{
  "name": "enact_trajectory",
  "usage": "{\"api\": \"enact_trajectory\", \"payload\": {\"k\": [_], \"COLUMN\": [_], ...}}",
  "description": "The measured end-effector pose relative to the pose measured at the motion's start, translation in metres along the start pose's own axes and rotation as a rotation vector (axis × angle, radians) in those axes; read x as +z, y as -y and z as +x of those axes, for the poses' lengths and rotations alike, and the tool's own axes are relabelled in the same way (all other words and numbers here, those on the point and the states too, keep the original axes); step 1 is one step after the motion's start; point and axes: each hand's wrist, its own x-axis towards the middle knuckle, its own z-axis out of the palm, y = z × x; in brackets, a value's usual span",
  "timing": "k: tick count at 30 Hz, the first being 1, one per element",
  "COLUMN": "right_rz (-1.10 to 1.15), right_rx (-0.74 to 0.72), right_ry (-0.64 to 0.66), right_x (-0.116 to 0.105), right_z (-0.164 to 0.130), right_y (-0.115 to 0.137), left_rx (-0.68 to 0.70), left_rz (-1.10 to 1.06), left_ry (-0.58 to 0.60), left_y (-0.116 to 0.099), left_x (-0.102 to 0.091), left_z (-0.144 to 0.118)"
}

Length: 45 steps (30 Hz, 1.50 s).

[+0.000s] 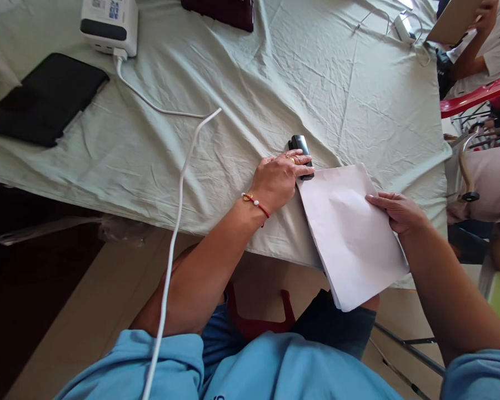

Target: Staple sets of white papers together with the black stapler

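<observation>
A black stapler (pixel 300 150) lies on the pale green tablecloth (pixel 241 100), at the top left corner of a stack of white paper (pixel 350 233). My left hand (pixel 280 179) rests over the stapler's near end, fingers curled on it, a red bead bracelet on the wrist. My right hand (pixel 395 210) holds the paper stack at its right edge. The lower part of the stack hangs past the table's front edge over my lap.
A black tablet (pixel 45 97) lies at the far left. A white device (pixel 109 23) with a white cable (pixel 179 183) stands at the back. A dark case (pixel 225 11) sits at the top. Another person sits at the right by a red chair (pixel 479 94).
</observation>
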Motion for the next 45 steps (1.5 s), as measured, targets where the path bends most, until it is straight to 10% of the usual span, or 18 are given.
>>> {"api": "enact_trajectory", "payload": {"k": [12, 19, 27, 38, 45], "right_rz": [0.069, 0.163, 0.339, 0.394, 0.393], "right_rx": [-0.061, -0.161, -0.477, -0.799, -0.744], "right_ry": [-0.012, -0.113, -0.142, -0.265, -0.245], "right_x": [-0.004, -0.003, 0.066, 0.087, 0.083], "right_z": [-0.041, -0.073, -0.026, 0.026, 0.033], "right_y": [-0.024, -0.043, 0.001, -0.027, -0.029], "left_rx": [0.03, -0.237, -0.589, -0.557, -0.598], "left_rz": [-0.074, -0.613, -1.314, -1.114, -1.166], "left_ry": [0.048, -0.342, -0.242, -0.415, -0.465], "left_y": [0.003, 0.004, -0.003, 0.008, 0.002], "left_x": [0.004, 0.007, 0.003, 0.025, 0.022], "left_z": [-0.012, -0.011, -0.022, -0.02, -0.02]}}
